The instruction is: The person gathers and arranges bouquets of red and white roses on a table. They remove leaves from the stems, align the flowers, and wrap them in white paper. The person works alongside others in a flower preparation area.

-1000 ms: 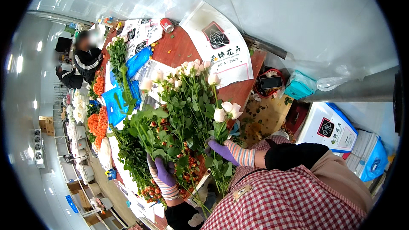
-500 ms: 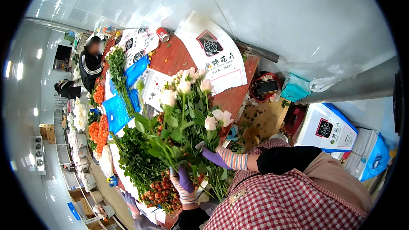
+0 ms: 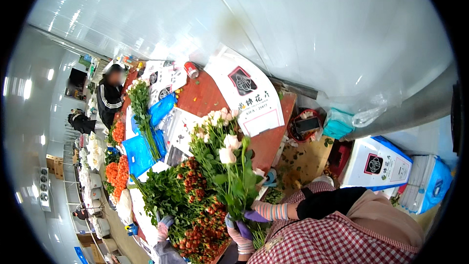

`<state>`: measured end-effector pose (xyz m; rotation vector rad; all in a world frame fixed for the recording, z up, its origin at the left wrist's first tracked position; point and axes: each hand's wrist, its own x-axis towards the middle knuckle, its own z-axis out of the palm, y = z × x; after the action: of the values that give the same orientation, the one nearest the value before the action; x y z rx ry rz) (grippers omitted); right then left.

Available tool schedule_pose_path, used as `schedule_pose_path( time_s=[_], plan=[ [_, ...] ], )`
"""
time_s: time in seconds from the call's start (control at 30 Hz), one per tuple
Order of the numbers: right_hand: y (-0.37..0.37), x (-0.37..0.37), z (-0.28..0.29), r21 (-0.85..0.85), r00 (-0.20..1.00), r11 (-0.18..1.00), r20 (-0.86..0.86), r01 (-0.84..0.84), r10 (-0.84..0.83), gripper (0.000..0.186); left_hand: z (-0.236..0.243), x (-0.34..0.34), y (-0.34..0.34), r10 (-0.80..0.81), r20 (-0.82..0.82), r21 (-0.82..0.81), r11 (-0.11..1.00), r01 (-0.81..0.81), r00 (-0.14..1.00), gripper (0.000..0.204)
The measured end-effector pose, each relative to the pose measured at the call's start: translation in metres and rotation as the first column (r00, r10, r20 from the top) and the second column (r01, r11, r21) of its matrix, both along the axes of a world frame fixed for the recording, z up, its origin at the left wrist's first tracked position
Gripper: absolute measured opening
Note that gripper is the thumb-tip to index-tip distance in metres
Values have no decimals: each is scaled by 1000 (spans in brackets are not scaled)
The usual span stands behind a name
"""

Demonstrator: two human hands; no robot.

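Close to my apron, my left hand [image 3: 240, 234], in a striped purple glove, is closed around the stems of pale pink roses [image 3: 227, 155]. My right hand [image 3: 257, 213], gloved alike, is closed at the same leafy stems just to the right. The rose heads point away from me. Behind them lies a bunch of smaller pale roses [image 3: 207, 128] with dense leaves. To the left of my hands a large heap of small orange-red roses [image 3: 202, 232] lies on the table. Another person's gloved hand [image 3: 164, 226] touches its leaves at the left edge.
A pale rose bunch [image 3: 140, 117] lies on blue wrapping [image 3: 137, 154] at the left. Beyond are a printed white sheet [image 3: 254, 98], a red can [image 3: 191, 70] and a person in black [image 3: 108, 97]. A red basket [image 3: 307, 123] and a white-blue box [image 3: 378, 164] stand at the right.
Both my hands have drawn the roses nearer to my body and to the right, uncovering more orange-red roses. The other person's hand has moved up to the heap. The view has shifted.
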<state>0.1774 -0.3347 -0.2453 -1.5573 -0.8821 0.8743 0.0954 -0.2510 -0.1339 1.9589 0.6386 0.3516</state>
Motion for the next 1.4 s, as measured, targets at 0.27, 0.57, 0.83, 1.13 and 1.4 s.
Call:
schedule_pose_path(
  time_s=[0.27, 0.57, 0.83, 1.13, 1.4],
  plan=[
    [-23, 18, 38, 190, 861, 982, -500, 2, 95, 41, 3, 7, -15, -60, 56, 239, 970, 45, 997, 32],
    [-29, 32, 79, 204, 891, 967, -451, 154, -47, 42, 47, 35, 6, -368, 24, 528, 794, 301, 930, 31],
    [-39, 23, 50, 96, 548, 935, -828, 341, -114, 51, -7, 113, 99, 5, -331, 484, 859, 165, 944, 29],
    [-35, 21, 53, 85, 417, 941, -907, 328, -63, 54, -76, 122, 160, 106, -347, 413, 909, 51, 932, 25],
    [4, 23, 42, -3, -486, 886, -837, 465, 252, 56, 72, 71, 96, 94, 95, -139, 987, -80, 991, 21]
  ],
)
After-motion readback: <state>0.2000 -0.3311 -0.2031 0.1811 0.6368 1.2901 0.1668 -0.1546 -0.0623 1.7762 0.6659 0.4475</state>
